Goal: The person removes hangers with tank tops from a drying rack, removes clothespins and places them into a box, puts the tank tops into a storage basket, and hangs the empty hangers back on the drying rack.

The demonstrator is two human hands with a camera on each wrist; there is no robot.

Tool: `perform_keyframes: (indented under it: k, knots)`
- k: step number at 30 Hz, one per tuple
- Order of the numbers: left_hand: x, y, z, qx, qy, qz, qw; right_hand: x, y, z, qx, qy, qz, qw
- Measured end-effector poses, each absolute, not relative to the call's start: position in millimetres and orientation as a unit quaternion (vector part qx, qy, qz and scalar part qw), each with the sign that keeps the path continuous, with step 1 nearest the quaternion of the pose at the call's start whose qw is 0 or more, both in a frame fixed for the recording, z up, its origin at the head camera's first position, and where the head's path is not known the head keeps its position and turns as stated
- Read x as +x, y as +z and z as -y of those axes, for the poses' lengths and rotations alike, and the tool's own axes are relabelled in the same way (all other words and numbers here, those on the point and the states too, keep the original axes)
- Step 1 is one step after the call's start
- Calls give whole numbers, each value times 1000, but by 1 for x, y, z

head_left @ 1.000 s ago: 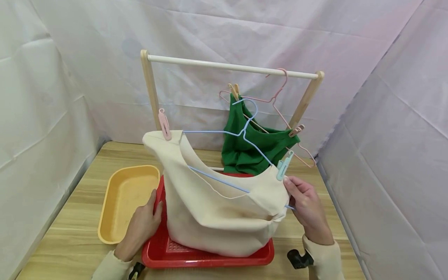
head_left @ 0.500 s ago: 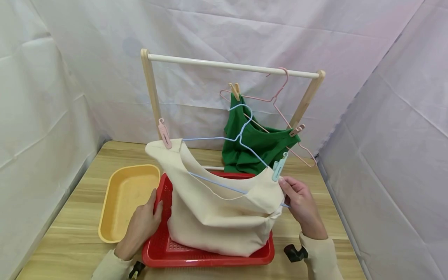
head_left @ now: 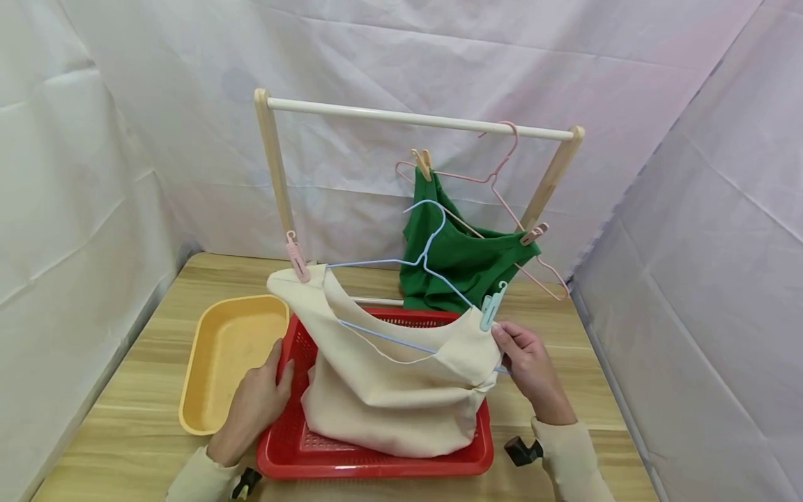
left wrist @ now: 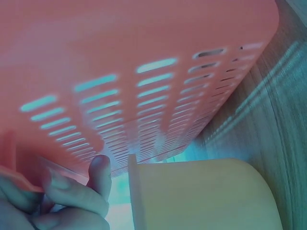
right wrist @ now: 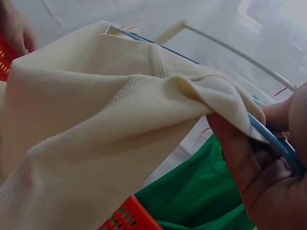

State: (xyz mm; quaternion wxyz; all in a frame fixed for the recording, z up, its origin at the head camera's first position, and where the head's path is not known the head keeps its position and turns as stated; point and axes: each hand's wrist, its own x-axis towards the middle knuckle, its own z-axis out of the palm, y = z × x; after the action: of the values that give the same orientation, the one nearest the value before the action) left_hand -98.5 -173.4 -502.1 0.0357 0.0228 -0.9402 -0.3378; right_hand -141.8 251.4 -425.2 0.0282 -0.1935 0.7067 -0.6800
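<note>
My left hand (head_left: 256, 399) grips the left rim of the red perforated basket (head_left: 376, 471), thumb on the inner side; its fingers (left wrist: 76, 196) curl by the rim in the left wrist view. Over the basket, a cream garment (head_left: 395, 422) hangs on a blue hanger (head_left: 423, 258), its lower part bunched inside. A pink clothespin (head_left: 297, 259) clips the left shoulder and a mint-green clothespin (head_left: 491, 310) the right one. My right hand (head_left: 532, 369) pinches the garment's right shoulder together with the hanger's end, just below the mint-green clothespin.
Behind the basket stands a drying rack (head_left: 401, 117) with a white bar. On it a pink hanger (head_left: 502, 164) carries a green top (head_left: 452, 261) with two clothespins, one side drooping. A yellow tub (head_left: 226, 362) sits left of the basket. White sheets enclose the table.
My right hand has moved down and left, and the cream garment and blue hanger have sunk lower toward the basket. My left hand has stayed on the rim.
</note>
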Motion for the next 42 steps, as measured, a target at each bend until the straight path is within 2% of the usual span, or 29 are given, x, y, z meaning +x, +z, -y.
perform_keyframes:
  k: [12, 22, 30, 34, 39, 42]
  knots:
    - [-98, -500, 175, 24, -333, 942, 34, -148, -447, -255, -178, -690, -700, 53]
    - [-97, -497, 179, 11, -323, 945, 58, -154, -467, -258, -175, -685, -704, 64]
    - [-98, -488, 182, 18, -327, 945, 21, -157, -479, -257, -159, -680, -713, 63]
    - [-98, -481, 187, 20, -292, 956, 21, -158, -482, -256, -155, -676, -717, 63]
    - [-98, -470, 194, 24, -280, 959, 39, -158, -484, -254, -150, -677, -718, 61]
    - [-97, -463, 198, 16, -283, 956, 80, -159, -484, -253, -148, -682, -714, 60]
